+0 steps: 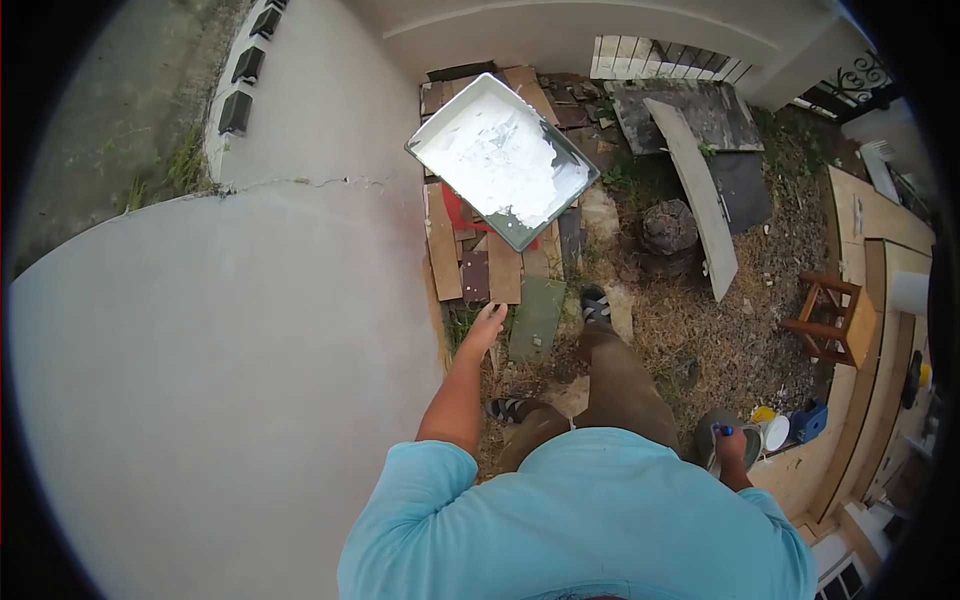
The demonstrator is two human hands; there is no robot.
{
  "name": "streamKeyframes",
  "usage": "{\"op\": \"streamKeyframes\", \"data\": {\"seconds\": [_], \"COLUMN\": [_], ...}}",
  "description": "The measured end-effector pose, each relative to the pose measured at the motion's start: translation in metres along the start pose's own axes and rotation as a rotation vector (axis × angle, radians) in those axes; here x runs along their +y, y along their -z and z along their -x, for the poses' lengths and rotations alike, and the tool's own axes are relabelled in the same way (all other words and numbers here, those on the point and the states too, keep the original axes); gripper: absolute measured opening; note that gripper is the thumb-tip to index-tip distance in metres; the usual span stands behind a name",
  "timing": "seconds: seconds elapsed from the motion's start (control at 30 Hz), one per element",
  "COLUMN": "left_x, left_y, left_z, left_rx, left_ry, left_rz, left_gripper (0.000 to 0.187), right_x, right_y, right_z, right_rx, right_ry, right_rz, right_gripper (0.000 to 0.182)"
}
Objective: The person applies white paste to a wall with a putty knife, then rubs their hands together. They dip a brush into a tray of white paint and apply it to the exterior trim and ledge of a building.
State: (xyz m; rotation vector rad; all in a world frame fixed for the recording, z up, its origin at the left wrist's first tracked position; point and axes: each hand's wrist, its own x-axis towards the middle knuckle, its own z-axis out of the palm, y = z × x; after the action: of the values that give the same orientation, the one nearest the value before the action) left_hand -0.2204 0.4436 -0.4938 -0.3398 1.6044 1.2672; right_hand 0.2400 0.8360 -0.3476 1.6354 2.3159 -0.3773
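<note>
Ahead of the left hand (486, 328), past its fingertips: a big green tray (515, 232) sitting over a pile of wood boards (505, 276), white paint (490, 150) across most of its floor. Tray is set cornerwise, near corner pointing back toward those fingers, well apart from them. Red piece (455, 208) shows under its left edge.

Left fingers: slightly apart, loosely bent, nothing seen in them. They hang just short of the boards' near ends; can't tell if they touch. Green board (538, 322) lies just right of them.

Right hand (735, 447): fingers closed round a blue handle (726, 430), over or beside a bucket (704, 432). Can't tell which, and the far end of the handle is hidden.

Handling, my read: tray looks like thin, fairly stiff plastic, light by itself, with the paint adding weight. Wide span, so one-handed it would likely twist or tip, and wet paint would run to the low corner. Best hold is two opposite side rims, fingers under the lip, thumbs outside, kept level. Avoid the smeared far-left wall; probably slippery. Corner-only grip looks poor. Blue handle should be light and rigid; hold mid-grip, clear of any paint. Boards underneath look loose, may rock if the tray is leaned on.
</note>
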Motion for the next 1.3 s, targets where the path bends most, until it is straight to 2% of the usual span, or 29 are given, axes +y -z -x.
{"op": "streamKeyframes", "data": {"seconds": [0.03, 0.1, 0.13, 0.17, 0.2, 0.27, 0.3, 0.33, 0.37, 0.4, 0.47, 0.53, 0.57, 0.6, 0.63, 0.67, 0.7, 0.73, 0.77, 0.83, 0.97, 1.07, 1.13, 1.2, 1.3], "left_x": [0.014, 0.063, 0.084, 0.1, 0.107, 0.121, 0.134, 0.14, 0.144, 0.145, 0.132, 0.147, 0.154, 0.13, 0.126, 0.096, 0.122, 0.121, 0.111, 0.059, 0.021, 0.016, 0.014, 0.008, 0.022], "left_y": [-0.003, -0.019, -0.026, -0.034, -0.041, -0.055, -0.062, -0.067, -0.071, -0.075, -0.071, -0.085, -0.09, -0.08, -0.077, -0.056, -0.085, -0.096, -0.096, -0.05, -0.051, -0.095, -0.11, -0.122, -0.159], "left_z": [-0.038, -0.075, -0.093, -0.107, -0.116, -0.128, -0.134, -0.135, -0.131, -0.128, -0.132, -0.088, -0.058, -0.063, -0.039, -0.045, 0.021, 0.048, 0.065, 0.047, 0.106, 0.158, 0.178, 0.188, 0.221], "left_rx": [0.034, 0.083, 0.124, 0.162, 0.18, 0.439, 0.553, 0.54, 0.691, 0.838, 0.849, 0.937, 0.943, 0.979, 0.842, 0.819, 0.752, 0.738, 0.737, 0.589, 0.489, 0.489, 0.409, 0.328, 0.135], "left_ry": [-0.031, -0.1, -0.133, -0.172, -0.164, -0.187, -0.21, -0.217, -0.211, -0.212, -0.168, -0.17, -0.212, -0.547, -0.354, -0.353, -0.293, -0.301, -0.312, -0.38, -0.41, -0.498, -0.389, -0.425, -0.502], "left_rz": [0.114, 0.402, 0.545, 0.684, 0.694, 0.745, 0.757, 0.74, 0.63, 0.517, 0.578, 0.586, 0.558, 0.486, 0.525, 0.452, 0.43, 0.404, 0.389, 0.373, 0.265, 0.186, 0.215, 0.183, 0.122], "left_gripper": [0.096, 0.092, 0.091, 0.09, 0.09, 0.086, 0.087, 0.087, 0.086, 0.088, 0.089, 0.089, 0.087, 0.086, 0.087, 0.09, 0.094, 0.09, 0.087, 0.087, 0.089, 0.09, 0.088, 0.083, 0.08], "right_x": [0.003, 0.057, 0.042, 0.023, 0.022, 0.032, 0.067, 0.062, 0.055, 0.042, 0.002, -0.012, -0.006, -0.029, -0.042, -0.039, -0.035, -0.039, -0.015, 0.003, 0.068, 0.134, 0.158, 0.174, 0.191], "right_y": [0.017, 0.017, 0.033, 0.053, 0.058, 0.054, 0.035, 0.034, 0.027, 0.028, 0.036, 0.03, 0.013, 0.022, 0.032, 0.031, 0.032, 0.043, 0.025, 0.023, -0.003, -0.048, -0.063, -0.072, -0.092], "right_z": [0.013, 0.002, 0.004, 0.0, -0.019, -0.046, -0.072, -0.086, -0.103, -0.114, -0.126, -0.131, -0.13, -0.118, -0.105, -0.098, -0.086, -0.07, -0.069, -0.038, 0.045, 0.126, 0.175, 0.22, 0.264], "right_rx": [-0.132, -0.267, -0.265, -0.335, -0.346, -0.292, -0.257, -0.187, -0.11, -0.101, -0.08, 0.006, 0.062, 0.036, -0.004, -0.019, 0.016, -0.019, -0.04, 0.019, 0.132, 0.225, 0.268, 0.26, 0.287], "right_ry": [-0.116, -0.103, -0.087, -0.155, -0.144, -0.146, -0.033, -0.075, -0.126, -0.085, 0.02, 0.095, 0.091, 0.053, 0.008, 0.052, 0.077, 0.005, 0.01, -0.044, -0.139, -0.233, -0.272, -0.474, -0.586], "right_rz": [0.068, 0.352, 0.261, 0.209, 0.223, 0.008, -0.156, -0.221, -0.294, -0.362, -0.427, -0.374, -0.429, -0.406, -0.444, -0.396, -0.403, -0.367, -0.376, -0.426, -0.497, -0.507, -0.514, -0.562, -0.656], "right_gripper": [0.025, 0.027, 0.029, 0.027, 0.027, 0.023, 0.02, 0.019, 0.019, 0.02, 0.018, 0.02, 0.021, 0.021, 0.02, 0.021, 0.021, 0.021, 0.021, 0.021, 0.022, 0.024, 0.025, 0.026, 0.024]}}
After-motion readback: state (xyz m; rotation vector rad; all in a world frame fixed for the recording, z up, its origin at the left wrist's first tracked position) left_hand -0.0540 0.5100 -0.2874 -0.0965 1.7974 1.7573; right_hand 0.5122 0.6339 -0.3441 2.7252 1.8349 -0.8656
